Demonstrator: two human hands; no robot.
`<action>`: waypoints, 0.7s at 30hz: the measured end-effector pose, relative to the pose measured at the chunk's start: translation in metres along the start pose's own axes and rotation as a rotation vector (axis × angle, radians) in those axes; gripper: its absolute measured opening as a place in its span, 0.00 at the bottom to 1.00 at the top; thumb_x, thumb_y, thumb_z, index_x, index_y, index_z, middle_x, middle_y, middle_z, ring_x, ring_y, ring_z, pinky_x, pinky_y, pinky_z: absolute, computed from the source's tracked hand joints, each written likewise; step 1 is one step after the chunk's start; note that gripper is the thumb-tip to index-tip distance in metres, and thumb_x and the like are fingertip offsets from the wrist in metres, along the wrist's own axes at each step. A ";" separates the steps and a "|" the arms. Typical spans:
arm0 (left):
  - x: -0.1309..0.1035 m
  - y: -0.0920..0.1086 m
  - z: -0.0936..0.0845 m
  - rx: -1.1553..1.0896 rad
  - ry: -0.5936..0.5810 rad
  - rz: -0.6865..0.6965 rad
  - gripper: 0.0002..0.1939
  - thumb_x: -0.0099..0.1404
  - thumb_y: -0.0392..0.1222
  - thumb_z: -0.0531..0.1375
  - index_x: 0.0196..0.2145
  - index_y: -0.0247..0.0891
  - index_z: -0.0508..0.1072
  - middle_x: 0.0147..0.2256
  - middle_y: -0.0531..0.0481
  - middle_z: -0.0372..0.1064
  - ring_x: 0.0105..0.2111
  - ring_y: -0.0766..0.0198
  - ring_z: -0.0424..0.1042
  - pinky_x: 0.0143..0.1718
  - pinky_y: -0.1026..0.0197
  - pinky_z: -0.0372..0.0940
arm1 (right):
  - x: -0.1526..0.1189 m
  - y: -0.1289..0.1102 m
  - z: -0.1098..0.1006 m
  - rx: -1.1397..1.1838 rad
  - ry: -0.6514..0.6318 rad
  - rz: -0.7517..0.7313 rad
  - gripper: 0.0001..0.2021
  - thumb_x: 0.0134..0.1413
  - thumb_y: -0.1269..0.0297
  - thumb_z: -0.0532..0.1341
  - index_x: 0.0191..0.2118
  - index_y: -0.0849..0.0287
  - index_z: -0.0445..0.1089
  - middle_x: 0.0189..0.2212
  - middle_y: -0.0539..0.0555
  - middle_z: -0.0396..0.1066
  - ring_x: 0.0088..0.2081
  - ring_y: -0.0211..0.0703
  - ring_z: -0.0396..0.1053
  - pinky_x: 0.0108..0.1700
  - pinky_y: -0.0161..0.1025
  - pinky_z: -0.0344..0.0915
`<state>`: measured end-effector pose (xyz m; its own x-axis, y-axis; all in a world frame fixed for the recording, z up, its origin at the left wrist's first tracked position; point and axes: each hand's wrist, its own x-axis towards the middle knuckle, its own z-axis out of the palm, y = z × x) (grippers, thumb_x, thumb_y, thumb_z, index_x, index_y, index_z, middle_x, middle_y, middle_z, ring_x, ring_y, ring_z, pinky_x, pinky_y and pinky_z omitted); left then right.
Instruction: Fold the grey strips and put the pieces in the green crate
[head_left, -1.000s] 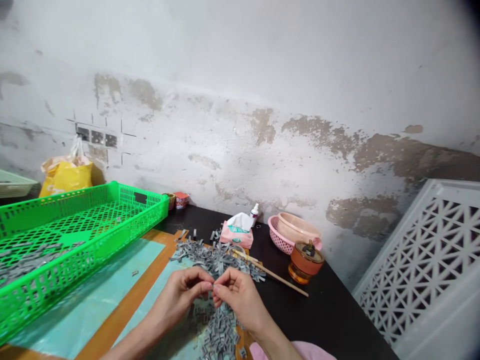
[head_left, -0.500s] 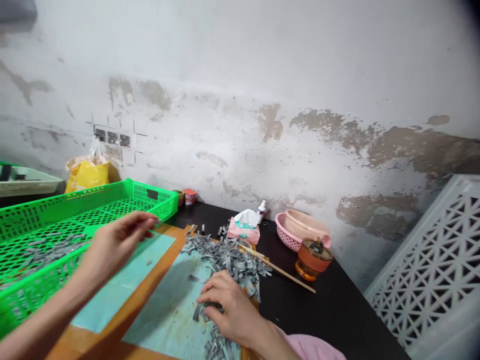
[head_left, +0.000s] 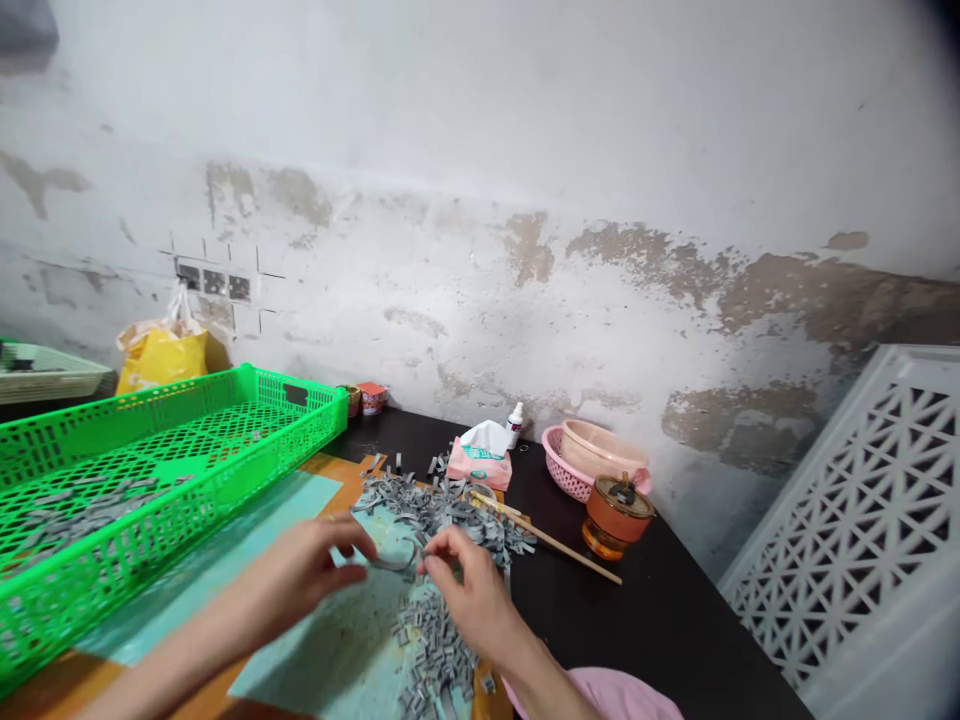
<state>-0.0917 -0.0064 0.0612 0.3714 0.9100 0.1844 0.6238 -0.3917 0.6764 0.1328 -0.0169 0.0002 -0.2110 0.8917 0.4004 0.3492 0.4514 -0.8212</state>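
Note:
Over the light-blue sheet (head_left: 322,620), my left hand (head_left: 330,560) has its thumb and fingers apart, close to one end of a curved grey strip (head_left: 394,565). My right hand (head_left: 461,575) pinches the strip's other end between thumb and fingertips. Behind my hands lies a heap of long grey strips (head_left: 420,500). A pile of small grey pieces (head_left: 435,650) sits left of my right wrist. More grey strips (head_left: 97,510) lie in the green crate (head_left: 247,480) at the left.
A wooden stick (head_left: 570,550) crosses the black table (head_left: 600,620) beside an amber jar (head_left: 619,515). Farther back are a tissue box (head_left: 480,468), a white bottle (head_left: 514,425) and pink baskets (head_left: 570,470). A white lattice crate (head_left: 862,530) stands at the right.
My left hand has come down from beside the green crate to the middle, near my right hand. My right hand has lifted off the small pieces and now grips a strip. The view has shifted slightly.

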 end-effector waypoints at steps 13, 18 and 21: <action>-0.001 -0.002 0.058 0.151 -0.259 0.057 0.12 0.50 0.31 0.55 0.27 0.41 0.77 0.31 0.48 0.73 0.33 0.57 0.70 0.34 0.61 0.57 | 0.005 0.000 -0.011 0.208 0.044 0.116 0.03 0.54 0.67 0.58 0.33 0.58 0.67 0.28 0.50 0.70 0.31 0.41 0.69 0.33 0.35 0.61; -0.001 -0.010 0.064 0.176 -0.249 0.054 0.10 0.52 0.32 0.55 0.32 0.41 0.72 0.34 0.49 0.73 0.34 0.57 0.69 0.34 0.60 0.56 | 0.005 0.000 -0.011 0.232 0.045 0.129 0.02 0.53 0.68 0.58 0.33 0.59 0.68 0.28 0.50 0.70 0.31 0.41 0.69 0.34 0.36 0.61; -0.002 -0.012 0.067 0.171 -0.255 0.062 0.10 0.52 0.31 0.54 0.30 0.41 0.71 0.33 0.49 0.71 0.33 0.58 0.68 0.34 0.60 0.56 | 0.007 0.001 -0.011 0.274 0.042 0.134 0.03 0.51 0.67 0.59 0.33 0.59 0.68 0.28 0.50 0.70 0.31 0.41 0.70 0.34 0.36 0.61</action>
<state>-0.0545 -0.0129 0.0049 0.5589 0.8290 0.0221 0.6935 -0.4818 0.5356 0.1416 -0.0099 0.0060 -0.1398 0.9460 0.2926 0.1114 0.3087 -0.9446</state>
